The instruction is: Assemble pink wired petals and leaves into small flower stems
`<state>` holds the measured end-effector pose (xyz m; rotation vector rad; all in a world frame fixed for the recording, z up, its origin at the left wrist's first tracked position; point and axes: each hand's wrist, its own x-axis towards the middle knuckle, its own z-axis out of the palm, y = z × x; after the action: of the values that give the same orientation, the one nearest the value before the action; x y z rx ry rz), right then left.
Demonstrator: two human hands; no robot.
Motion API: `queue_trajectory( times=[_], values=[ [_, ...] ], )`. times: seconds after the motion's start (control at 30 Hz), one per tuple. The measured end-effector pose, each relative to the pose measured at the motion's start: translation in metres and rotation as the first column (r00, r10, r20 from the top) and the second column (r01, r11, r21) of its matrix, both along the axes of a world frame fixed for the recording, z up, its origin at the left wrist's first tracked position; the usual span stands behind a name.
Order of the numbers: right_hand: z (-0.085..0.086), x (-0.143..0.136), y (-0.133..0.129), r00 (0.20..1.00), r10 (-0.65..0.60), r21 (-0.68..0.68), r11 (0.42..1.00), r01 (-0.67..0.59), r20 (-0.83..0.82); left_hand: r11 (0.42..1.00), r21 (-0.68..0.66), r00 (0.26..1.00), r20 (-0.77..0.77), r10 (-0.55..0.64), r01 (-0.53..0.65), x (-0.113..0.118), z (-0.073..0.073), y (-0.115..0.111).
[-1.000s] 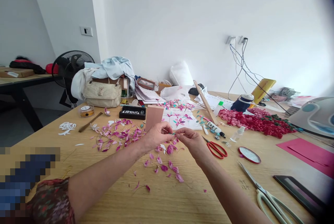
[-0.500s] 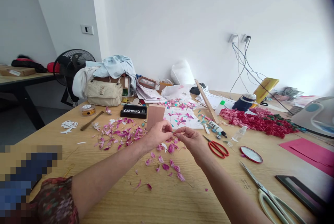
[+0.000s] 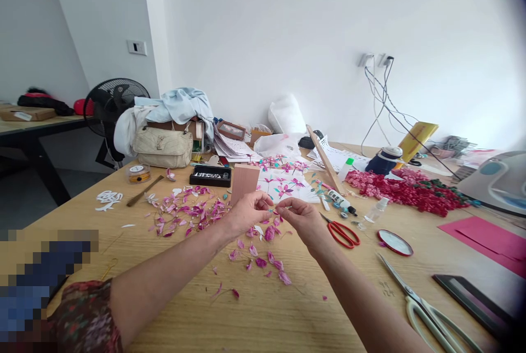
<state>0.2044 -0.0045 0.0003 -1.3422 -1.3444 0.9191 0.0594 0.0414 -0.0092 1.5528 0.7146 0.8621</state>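
Both hands meet over the middle of the table, fingertips nearly touching. My left hand is closed in a pinch, and so is my right hand; whatever lies between their fingers is too small to make out. Below and around them are scattered pink petals, some with thin stems. A larger heap of pink petals spreads to the left of my left hand. Just behind the hands stand a pinkish wooden block and a white sheet bearing pink flowers with teal leaves. Red-handled scissors lie right of my right hand.
Large pale-handled scissors, a black-framed tray and a round red-rimmed dish lie at the right. Farther back are a spray bottle, red fringed material and red paper. A beige bag stands at back left.
My hands stay at almost the same place, still pinching close together, with only slight finger movement. The view has shifted very slightly.
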Motion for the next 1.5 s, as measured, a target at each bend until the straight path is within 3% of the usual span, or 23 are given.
queue_trajectory(
  times=[0.17, 0.4, 0.6, 0.83, 1.23, 1.37, 1.5],
  values=[
    [-0.001, -0.002, -0.001, 1.0, 0.016, -0.015, 1.0, -0.016, -0.003, 0.991, 0.124, 0.994, -0.097, 0.053, -0.041, 0.002, -0.003, 0.004],
    [-0.005, -0.003, -0.001, 0.999, 0.045, -0.008, 0.999, -0.046, -0.004, 0.996, -0.014, 0.994, 0.073, -0.083, 0.085, 0.0, 0.001, -0.004],
    [-0.005, -0.001, 0.001, 0.994, 0.021, 0.057, 0.998, -0.027, 0.11, 0.958, -0.197, 0.967, 0.191, -0.172, 0.209, -0.008, 0.006, -0.008],
    [-0.006, 0.001, 0.0, 0.99, 0.012, 0.046, 0.999, -0.018, 0.141, 0.966, -0.236, 0.988, 0.133, -0.075, 0.105, -0.009, 0.001, -0.004],
    [-0.013, 0.013, 0.004, 0.952, -0.095, 0.104, 0.992, 0.068, 0.291, 0.937, -0.336, 0.993, 0.099, -0.061, 0.091, -0.011, -0.006, 0.0],
    [-0.009, 0.01, -0.002, 0.968, -0.021, 0.06, 0.998, 0.006, 0.25, 0.975, -0.221, 0.99, 0.143, -0.004, 0.036, -0.008, -0.007, -0.002],
    [-0.006, 0.005, -0.006, 0.975, 0.036, 0.045, 0.998, -0.047, 0.219, 0.999, -0.034, 0.998, 0.047, 0.031, -0.03, -0.002, -0.002, -0.004]
  ],
)
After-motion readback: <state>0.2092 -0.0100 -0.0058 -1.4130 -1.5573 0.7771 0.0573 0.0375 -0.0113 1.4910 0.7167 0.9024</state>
